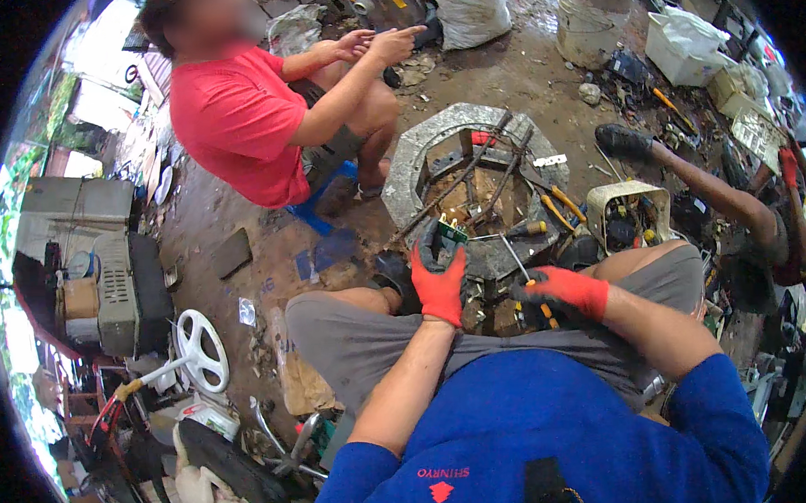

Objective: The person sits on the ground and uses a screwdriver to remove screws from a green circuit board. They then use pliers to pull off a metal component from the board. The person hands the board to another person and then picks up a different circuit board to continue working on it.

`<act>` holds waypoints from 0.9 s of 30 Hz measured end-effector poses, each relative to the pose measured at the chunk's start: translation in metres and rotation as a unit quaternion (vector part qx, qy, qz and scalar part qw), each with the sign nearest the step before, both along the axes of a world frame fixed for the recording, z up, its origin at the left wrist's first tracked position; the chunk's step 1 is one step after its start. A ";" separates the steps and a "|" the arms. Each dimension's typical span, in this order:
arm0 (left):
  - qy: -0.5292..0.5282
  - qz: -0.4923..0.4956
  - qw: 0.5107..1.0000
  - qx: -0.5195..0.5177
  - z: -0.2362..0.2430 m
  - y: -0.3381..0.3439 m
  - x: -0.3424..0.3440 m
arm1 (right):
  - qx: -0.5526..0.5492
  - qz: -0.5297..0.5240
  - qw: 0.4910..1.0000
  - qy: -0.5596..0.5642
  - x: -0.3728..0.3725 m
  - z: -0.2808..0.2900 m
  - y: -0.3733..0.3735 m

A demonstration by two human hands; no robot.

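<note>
My left hand (439, 284), in a red and black work glove, grips a small green circuit board (453, 230) with pale parts on it. My right hand (567, 291), gloved the same way, is closed around a screwdriver (518, 259). Its thin shaft points up toward the board, and its orange handle shows below the fingers. Both hands are above my lap, at the near side of an octagonal stone ring (409, 184). Across the ring lie metal rods (462, 172). On its right side rest orange-handled pliers (563, 207) and another screwdriver (530, 229).
A beige bin (630, 197) of tools stands by my right knee. At the left, a person in a red shirt (236, 124) sits on a blue stool (310, 218). Another person's leg (715, 179) reaches in from the right. A white wheel (202, 350) and scrap lie at the left.
</note>
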State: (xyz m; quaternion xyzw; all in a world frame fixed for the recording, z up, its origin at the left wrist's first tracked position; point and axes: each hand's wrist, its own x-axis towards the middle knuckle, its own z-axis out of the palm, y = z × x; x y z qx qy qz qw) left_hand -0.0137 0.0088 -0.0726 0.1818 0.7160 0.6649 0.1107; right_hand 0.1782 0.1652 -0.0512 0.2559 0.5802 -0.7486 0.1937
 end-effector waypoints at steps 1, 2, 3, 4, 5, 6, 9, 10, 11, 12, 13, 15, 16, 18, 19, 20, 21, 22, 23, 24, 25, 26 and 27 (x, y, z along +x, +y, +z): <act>0.007 0.013 1.000 0.008 0.004 0.004 -0.001 | 0.035 0.019 0.999 -0.005 0.012 0.000 -0.003; 0.000 0.018 1.000 0.001 0.007 0.003 0.003 | 0.049 -0.007 0.998 0.024 0.022 -0.001 -0.007; -0.003 0.013 1.000 0.004 0.005 0.002 0.001 | 0.063 -0.030 0.996 0.056 0.029 -0.006 -0.010; -0.003 0.008 1.000 0.005 0.000 0.001 -0.003 | 0.075 -0.053 0.992 0.089 0.029 -0.010 -0.010; -0.004 0.003 1.000 0.005 -0.006 -0.001 -0.007 | 0.076 -0.080 0.988 0.112 0.024 -0.017 -0.006; -0.001 0.006 1.000 0.007 -0.005 0.000 -0.007 | 0.077 -0.112 0.982 0.134 0.015 -0.018 -0.002; -0.008 0.008 1.000 0.016 -0.005 0.000 -0.009 | 0.100 -0.157 0.969 0.164 0.000 -0.017 0.007; -0.019 0.004 1.000 0.021 -0.006 -0.002 -0.011 | 0.124 -0.155 0.965 0.171 -0.004 -0.015 0.008; -0.030 0.000 0.999 0.026 -0.007 -0.004 -0.013 | 0.148 -0.153 0.961 0.177 -0.008 -0.014 0.010; -0.045 0.007 0.999 0.020 0.002 -0.006 -0.010 | 0.164 -0.151 0.961 0.162 -0.011 -0.012 0.010; -0.046 -0.003 0.998 0.030 -0.002 -0.008 -0.012 | 0.179 -0.148 0.962 0.146 -0.010 -0.010 0.007; -0.050 -0.025 0.997 0.049 -0.002 -0.009 -0.014 | 0.209 -0.145 0.960 0.112 -0.003 -0.011 0.003; -0.080 -0.029 0.995 0.055 0.001 -0.009 -0.011 | 0.236 -0.138 0.955 0.111 -0.003 -0.015 0.005; -0.056 -0.023 0.997 0.039 0.001 -0.006 -0.012 | 0.223 -0.167 0.955 0.098 0.000 -0.012 0.004; -0.046 -0.018 0.998 0.029 -0.002 -0.008 -0.012 | 0.215 -0.179 0.956 0.090 0.000 -0.007 0.002; -0.061 -0.022 0.996 0.055 -0.004 -0.009 -0.015 | 0.204 -0.183 0.957 0.095 -0.003 -0.007 0.002; -0.078 -0.030 0.993 0.081 -0.009 -0.008 -0.017 | 0.195 -0.190 0.957 0.098 -0.004 -0.011 0.003; -0.095 -0.037 0.989 0.107 -0.013 -0.008 -0.018 | 0.186 -0.197 0.957 0.101 -0.005 -0.015 0.004; -0.096 -0.039 0.989 0.103 -0.018 -0.010 -0.018 | 0.191 -0.182 0.959 0.105 -0.005 -0.019 0.006; -0.097 -0.044 0.989 0.100 -0.017 -0.008 -0.018 | 0.198 -0.169 0.959 0.110 -0.005 -0.024 0.010; -0.098 -0.048 0.989 0.098 -0.015 -0.006 -0.017 | 0.204 -0.156 0.960 0.115 -0.005 -0.029 0.013; -0.098 -0.050 0.988 0.109 -0.014 -0.003 -0.017 | 0.208 -0.155 0.959 0.109 -0.004 -0.035 0.014; -0.097 -0.047 0.987 0.120 -0.016 -0.004 -0.018 | 0.210 -0.151 0.960 0.105 -0.006 -0.036 0.013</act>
